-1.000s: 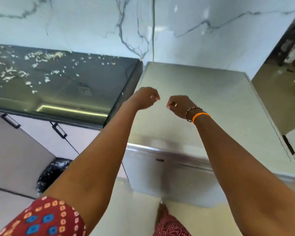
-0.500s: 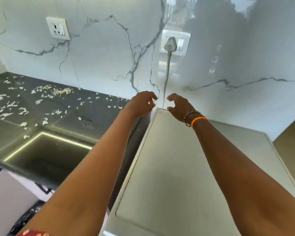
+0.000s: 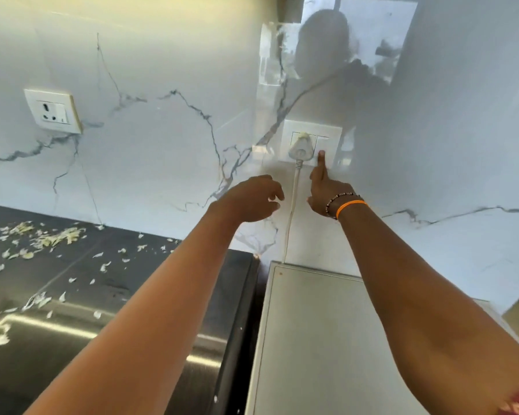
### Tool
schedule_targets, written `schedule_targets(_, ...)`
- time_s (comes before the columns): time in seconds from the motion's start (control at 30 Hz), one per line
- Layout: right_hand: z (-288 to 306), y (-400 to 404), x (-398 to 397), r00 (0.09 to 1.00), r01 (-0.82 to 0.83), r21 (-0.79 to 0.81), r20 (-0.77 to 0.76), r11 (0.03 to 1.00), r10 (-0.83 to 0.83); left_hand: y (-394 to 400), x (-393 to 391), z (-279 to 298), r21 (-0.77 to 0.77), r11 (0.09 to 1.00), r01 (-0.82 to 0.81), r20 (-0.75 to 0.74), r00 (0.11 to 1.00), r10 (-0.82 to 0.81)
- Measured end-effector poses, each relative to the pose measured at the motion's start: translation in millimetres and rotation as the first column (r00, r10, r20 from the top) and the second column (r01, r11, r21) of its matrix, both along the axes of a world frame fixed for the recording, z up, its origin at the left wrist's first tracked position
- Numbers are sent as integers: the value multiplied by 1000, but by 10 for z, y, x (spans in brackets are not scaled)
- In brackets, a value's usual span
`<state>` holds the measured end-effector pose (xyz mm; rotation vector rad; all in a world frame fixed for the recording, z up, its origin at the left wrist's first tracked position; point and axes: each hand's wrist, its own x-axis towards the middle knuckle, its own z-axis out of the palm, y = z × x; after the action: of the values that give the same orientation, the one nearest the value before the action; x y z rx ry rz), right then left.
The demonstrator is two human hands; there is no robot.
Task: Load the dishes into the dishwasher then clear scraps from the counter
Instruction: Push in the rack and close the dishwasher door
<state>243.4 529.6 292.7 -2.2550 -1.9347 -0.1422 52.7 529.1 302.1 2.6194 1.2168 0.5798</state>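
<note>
while the right hand (image 3: pixel 327 191) reaches up to the wall, its index finger (image 3: pixel 321 163) is stretched straight and its tip lies on the switch plate (image 3: pixel 330 136), just beside the white plug (image 3: pixel 301 148); the other fingers are folded back and hold nothing. i judge that the finger is placed there to press the switch next to the plug, probably to give power to the dishwasher (image 3: pixel 327 339), because the cable (image 3: pixel 291 214) hangs down from the plug and goes behind the grey top of this machine. whether the switch is already pressed i cannot tell.

the left hand (image 3: pixel 252 199) hovers in the air near the cable, with its fingers loosely curled and empty; it touches nothing, and it seems only to wait while the right one works.

no dishes are visible, and the door of the dishwasher is out of the view, so i suppose the loading part is finished, but this is only a guess. the scraps (image 3: pixel 54 238) lie spread on the dark bench (image 3: pixel 168 274) at the left, most of them near the wall and some close to the edge of the steel sink (image 3: pixel 72 348). they are well apart from both hands, so the clearing is not yet begun. a second socket (image 3: pixel 53 112) on the wall above the scraps is free.
</note>
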Motion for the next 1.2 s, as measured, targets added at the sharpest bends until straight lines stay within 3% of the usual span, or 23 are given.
schedule_targets(0.17,-97,56,-151,994,89,5,69,996,-89,285,9,-7,24,999,43,62,997,-45)
schedule_targets(0.33,205,-144,-316,975,168,-60,160,984,-156,93,-43,-131,-20,1000,7,242,970,-2)
schedule_targets(0.6,70,-840,-676,988,3,-19,-156,1000,-6,-587,-346,-270,-126,992,18,312,950,22)
schedule_targets(0.77,-285,-1556,-864,892,-109,105,-429,989,144,-1189,-561,-409,-189,982,-1,332,941,65)
schedule_targets(0.87,-611,-2111,-954,847,-106,139,-506,985,163,-1636,-671,-551,-251,968,-14,302,949,92)
schedule_targets(1.07,-1251,-3206,-1173,805,-174,-2,-576,985,141,-2776,-937,-1144,-357,933,-39,242,961,133)
schedule_targets(1.2,-1773,-4012,-1423,853,-286,-217,-501,933,144,-3693,-1165,-1863,-501,858,-116,186,953,237)
